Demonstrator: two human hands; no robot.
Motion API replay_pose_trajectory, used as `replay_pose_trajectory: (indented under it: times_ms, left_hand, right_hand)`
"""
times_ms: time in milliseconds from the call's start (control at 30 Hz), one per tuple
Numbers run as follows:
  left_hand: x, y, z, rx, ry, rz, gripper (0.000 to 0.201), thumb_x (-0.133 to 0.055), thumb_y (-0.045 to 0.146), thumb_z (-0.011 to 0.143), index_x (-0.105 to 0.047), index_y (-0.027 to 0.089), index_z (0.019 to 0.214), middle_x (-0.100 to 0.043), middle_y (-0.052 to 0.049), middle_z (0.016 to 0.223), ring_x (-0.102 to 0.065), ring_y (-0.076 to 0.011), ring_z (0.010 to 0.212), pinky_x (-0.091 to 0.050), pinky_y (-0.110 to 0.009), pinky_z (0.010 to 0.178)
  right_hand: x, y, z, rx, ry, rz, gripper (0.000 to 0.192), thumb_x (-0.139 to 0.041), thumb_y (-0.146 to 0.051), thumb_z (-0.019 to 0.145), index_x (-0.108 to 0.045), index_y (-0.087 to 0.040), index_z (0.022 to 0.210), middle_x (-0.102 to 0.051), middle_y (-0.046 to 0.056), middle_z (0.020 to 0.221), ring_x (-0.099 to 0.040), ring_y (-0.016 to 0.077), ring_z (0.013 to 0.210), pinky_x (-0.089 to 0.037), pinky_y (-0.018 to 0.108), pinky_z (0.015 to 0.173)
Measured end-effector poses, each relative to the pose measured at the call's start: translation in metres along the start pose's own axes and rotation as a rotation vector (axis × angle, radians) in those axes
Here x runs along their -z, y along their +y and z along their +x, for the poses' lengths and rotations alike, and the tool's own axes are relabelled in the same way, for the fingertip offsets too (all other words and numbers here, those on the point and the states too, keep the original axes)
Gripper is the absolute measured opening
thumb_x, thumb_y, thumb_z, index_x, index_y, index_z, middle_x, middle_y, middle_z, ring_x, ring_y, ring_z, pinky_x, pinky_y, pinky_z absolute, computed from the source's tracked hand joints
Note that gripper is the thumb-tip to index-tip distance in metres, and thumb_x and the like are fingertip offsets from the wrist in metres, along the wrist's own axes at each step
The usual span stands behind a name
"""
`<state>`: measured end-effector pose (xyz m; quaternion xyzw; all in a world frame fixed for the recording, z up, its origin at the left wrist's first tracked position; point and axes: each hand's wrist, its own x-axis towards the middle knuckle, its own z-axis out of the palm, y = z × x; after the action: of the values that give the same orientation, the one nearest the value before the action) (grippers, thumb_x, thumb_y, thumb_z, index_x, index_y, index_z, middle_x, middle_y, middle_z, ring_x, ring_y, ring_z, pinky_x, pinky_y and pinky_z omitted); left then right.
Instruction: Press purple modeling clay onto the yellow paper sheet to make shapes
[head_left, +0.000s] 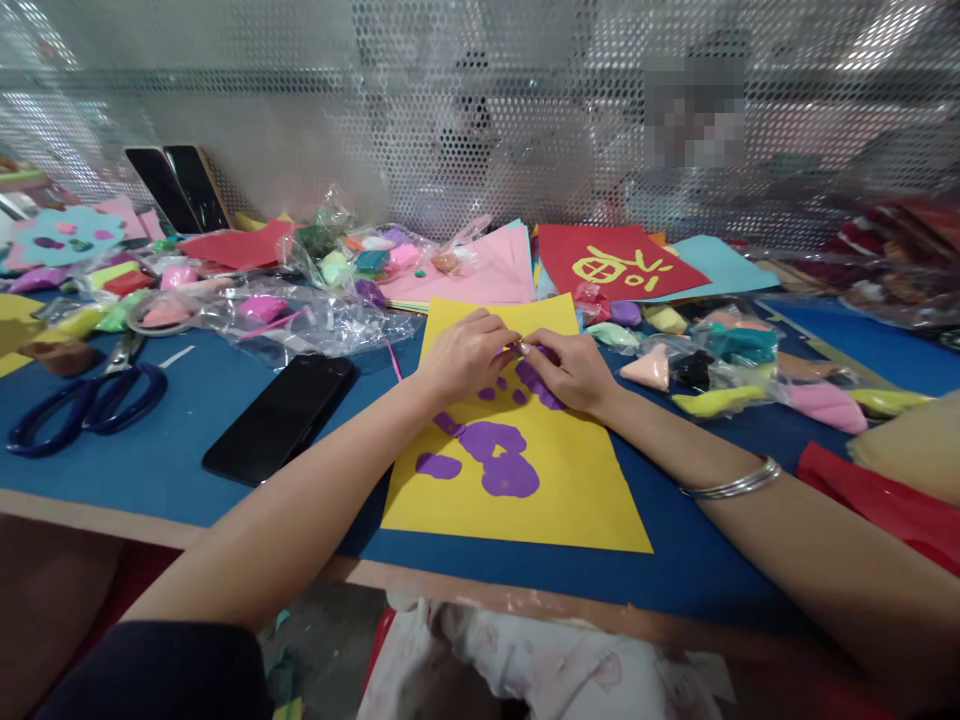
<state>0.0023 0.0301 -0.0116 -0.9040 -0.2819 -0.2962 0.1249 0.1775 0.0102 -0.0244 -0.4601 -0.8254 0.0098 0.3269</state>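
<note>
Left hand (469, 358) and right hand (571, 372) curled, fingertips nearly meeting over yellow sheet (581, 505); exact closure, anything gripped can't be told. Purple pieces (511, 476) are spread across sheet.

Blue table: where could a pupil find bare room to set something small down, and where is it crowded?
The table is bare between the scissors and the black phone, and between the yellow paper and the bracelet. Bagged coloured lumps and pink paper crowd the back, by the mesh screen.
</note>
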Motion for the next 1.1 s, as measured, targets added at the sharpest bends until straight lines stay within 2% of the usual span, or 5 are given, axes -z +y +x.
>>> replay_pose_trajectory:
  times_ms: [200, 433, 733, 1000, 1100]
  left_hand:
    - [0.002, 0.000, -0.001, 0.033, -0.010, 0.018, 0.021, -0.043, 0.020, 0.081, -0.063, 0.012, 0.081, -0.064, -0.007, 0.075, -0.054, -0.0158, 0.073, -0.045, -0.027, 0.066]
    - [0.005, -0.001, 0.001, 0.120, 0.121, 0.044, 0.020, -0.041, 0.019, 0.083, -0.060, 0.012, 0.082, -0.063, -0.007, 0.077, -0.053, -0.0159, 0.074, -0.045, -0.029, 0.070]
    - [0.003, 0.000, -0.001, 0.066, 0.075, 0.016, 0.021, -0.052, 0.016, 0.074, -0.059, 0.011, 0.093, -0.062, -0.008, 0.088, -0.053, -0.0173, 0.084, -0.045, -0.029, 0.075]
    - [0.003, 0.002, 0.000, 0.067, 0.030, 0.016, 0.018, -0.046, 0.022, 0.080, -0.062, 0.012, 0.083, -0.063, -0.007, 0.076, -0.055, -0.0146, 0.072, -0.045, -0.027, 0.067]
    - [0.002, 0.002, -0.001, 0.086, 0.007, 0.018, 0.020, -0.045, 0.024, 0.081, -0.062, 0.014, 0.084, -0.064, -0.007, 0.078, -0.057, -0.0150, 0.074, -0.045, -0.026, 0.065]
  right_hand:
    - [-0.001, -0.001, 0.000, -0.045, 0.071, 0.008, 0.026, -0.041, -0.036, 0.083, -0.060, -0.018, 0.083, -0.065, 0.003, 0.071, -0.057, 0.0140, 0.061, -0.036, 0.023, 0.058]
    - [0.001, 0.010, 0.005, -0.239, 0.270, 0.063, 0.031, -0.032, -0.040, 0.086, -0.051, -0.019, 0.075, -0.058, 0.002, 0.060, -0.053, 0.0128, 0.052, -0.035, 0.023, 0.052]
    - [-0.001, 0.004, 0.003, -0.104, 0.163, -0.071, 0.026, -0.054, -0.041, 0.070, -0.044, -0.020, 0.059, -0.046, -0.003, 0.049, -0.043, 0.0106, 0.047, -0.028, 0.023, 0.049]
    - [0.000, 0.007, 0.003, -0.103, 0.140, -0.029, 0.022, -0.044, -0.036, 0.080, -0.056, -0.018, 0.076, -0.062, 0.002, 0.067, -0.056, 0.0141, 0.062, -0.035, 0.023, 0.057]
    - [0.000, 0.007, 0.003, -0.108, 0.129, -0.020, 0.029, -0.039, -0.040, 0.083, -0.054, -0.019, 0.070, -0.059, 0.001, 0.062, -0.053, 0.0132, 0.057, -0.033, 0.023, 0.055]
